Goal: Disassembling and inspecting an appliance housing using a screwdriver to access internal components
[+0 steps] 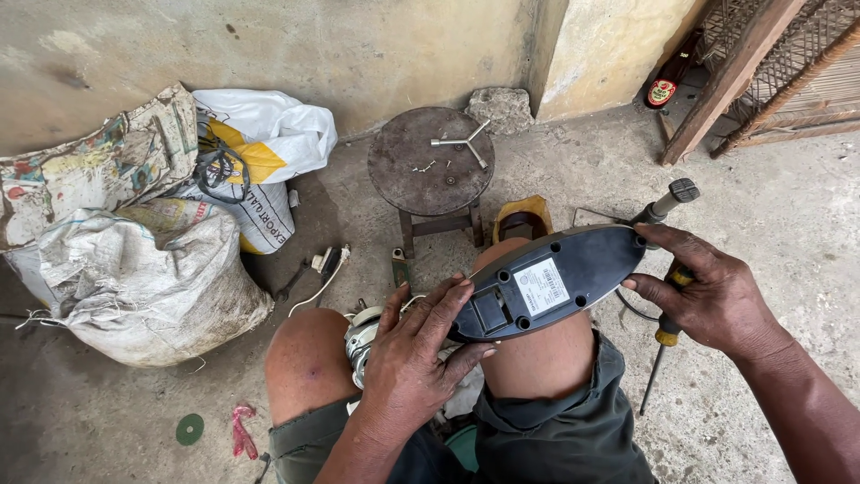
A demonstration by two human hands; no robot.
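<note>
Plastic base plate (545,285) lies on our right knee, at 12 o'clock from us; stiff, light, smooth. Left hand (419,357) presses it flat; right hand (712,298) grasps screwdriver (664,333), fingertips steadying its end.

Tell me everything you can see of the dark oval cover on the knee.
The dark oval cover looks like grey-black moulded plastic, long with rounded ends. It lies flat side up, resting across the person's right knee, tilted up to the right. It bears a white label mid-face, a rectangular recess near its left end and several round screw holes along the rim. The left hand steadies its left end; the right hand holds its right end while also keeping a yellow-handled screwdriver.
</note>
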